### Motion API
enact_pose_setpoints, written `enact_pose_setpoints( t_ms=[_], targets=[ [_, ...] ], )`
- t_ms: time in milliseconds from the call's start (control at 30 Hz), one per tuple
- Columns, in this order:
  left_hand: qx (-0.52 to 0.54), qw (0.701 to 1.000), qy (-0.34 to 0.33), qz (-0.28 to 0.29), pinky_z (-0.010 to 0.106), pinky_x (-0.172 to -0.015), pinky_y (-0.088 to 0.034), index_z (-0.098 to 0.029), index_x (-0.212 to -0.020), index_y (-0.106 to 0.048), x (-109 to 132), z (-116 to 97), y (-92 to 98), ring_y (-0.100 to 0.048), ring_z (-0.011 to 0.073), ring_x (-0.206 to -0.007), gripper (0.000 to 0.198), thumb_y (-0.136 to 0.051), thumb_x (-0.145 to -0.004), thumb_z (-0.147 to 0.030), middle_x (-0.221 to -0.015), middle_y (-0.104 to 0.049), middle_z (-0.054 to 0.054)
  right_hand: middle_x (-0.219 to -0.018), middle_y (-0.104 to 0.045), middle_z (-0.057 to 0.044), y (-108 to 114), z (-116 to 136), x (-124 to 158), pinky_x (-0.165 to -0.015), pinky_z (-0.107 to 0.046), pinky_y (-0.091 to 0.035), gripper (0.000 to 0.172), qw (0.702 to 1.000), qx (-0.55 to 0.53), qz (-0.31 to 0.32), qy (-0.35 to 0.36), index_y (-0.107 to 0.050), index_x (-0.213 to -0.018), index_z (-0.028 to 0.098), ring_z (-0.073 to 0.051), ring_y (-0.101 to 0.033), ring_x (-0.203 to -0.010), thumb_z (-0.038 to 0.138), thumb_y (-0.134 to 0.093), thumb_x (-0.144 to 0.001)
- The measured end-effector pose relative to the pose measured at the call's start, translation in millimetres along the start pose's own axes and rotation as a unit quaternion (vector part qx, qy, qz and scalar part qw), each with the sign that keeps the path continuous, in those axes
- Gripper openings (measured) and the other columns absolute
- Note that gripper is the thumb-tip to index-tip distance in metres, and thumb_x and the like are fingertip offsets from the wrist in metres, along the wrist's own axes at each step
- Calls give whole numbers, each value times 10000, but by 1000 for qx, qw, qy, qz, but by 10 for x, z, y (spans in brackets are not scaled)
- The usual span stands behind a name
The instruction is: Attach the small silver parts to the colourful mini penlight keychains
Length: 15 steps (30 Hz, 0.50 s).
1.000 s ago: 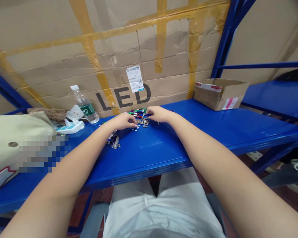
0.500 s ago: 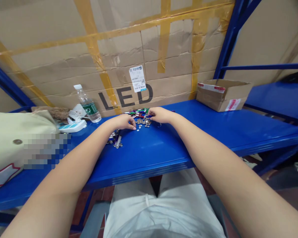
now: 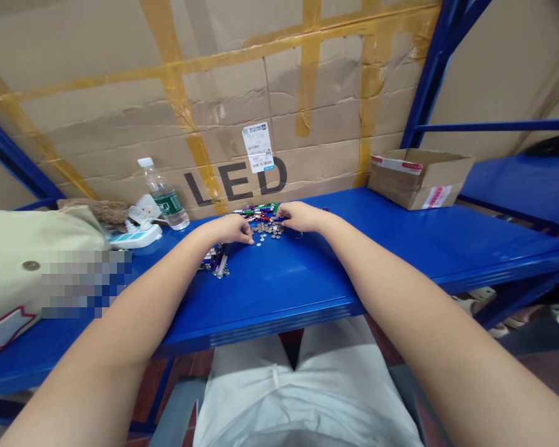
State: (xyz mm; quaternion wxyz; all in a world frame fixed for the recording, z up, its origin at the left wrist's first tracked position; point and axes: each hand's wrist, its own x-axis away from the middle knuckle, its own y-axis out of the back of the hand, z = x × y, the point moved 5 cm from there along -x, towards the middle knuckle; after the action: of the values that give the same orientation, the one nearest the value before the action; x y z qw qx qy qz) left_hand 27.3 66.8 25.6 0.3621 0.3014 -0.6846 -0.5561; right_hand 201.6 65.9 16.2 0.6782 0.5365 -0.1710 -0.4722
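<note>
My left hand (image 3: 237,230) rests low over the blue table, thumb and fingers drawn together; whatever may be between the fingertips is too small to make out. Just right of it lies a pile of small round discs (image 3: 274,230), coin-like and silvery, with one loose disc (image 3: 259,244) in front. Over the right side of that pile, my right hand (image 3: 298,216) has its fingers curled in, their grip partly hidden. Behind the discs lie thin shiny tubes (image 3: 261,210) in green, red and purple. Under my left wrist sits another heap of metallic tubes (image 3: 220,264).
A water bottle (image 3: 168,202) and a white power strip (image 3: 137,237) stand at the left, beside a pale green bag (image 3: 37,242). An open cardboard box (image 3: 417,180) sits at the back right. A large taped carton (image 3: 326,149) walls the back.
My left hand has drawn slightly left, away from the loose disc, and its fingertips are closer together. My right hand stays almost in the same place.
</note>
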Motion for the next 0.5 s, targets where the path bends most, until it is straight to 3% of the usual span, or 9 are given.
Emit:
enact_pose_setpoints(
  t_ms=[233, 500],
  targets=[
    [-9, 1000, 1, -1, 249, -573, -370, -199, -738, -701, 16, -37, -50, -552, 149, -614, 220, -584, -722, -385, -707, -682, 11, -931, -674, -57, 7, 44, 23, -700, -275, -431, 133, 1000, 13, 4, 1, -613, -913, 189, -186, -593, -830, 151, -555, -799],
    [46, 997, -32, -55, 248, -682, -417, -226, -799, -719, 44, 24, 95, -610, 175, -759, 192, -621, -724, -373, -842, -715, 22, -1024, -669, -73, 5, 39, 8, -759, -288, -444, 181, 1000, 9, 9, -8, -611, -966, 192, -208, -596, -913, 171, -587, -788]
  ],
)
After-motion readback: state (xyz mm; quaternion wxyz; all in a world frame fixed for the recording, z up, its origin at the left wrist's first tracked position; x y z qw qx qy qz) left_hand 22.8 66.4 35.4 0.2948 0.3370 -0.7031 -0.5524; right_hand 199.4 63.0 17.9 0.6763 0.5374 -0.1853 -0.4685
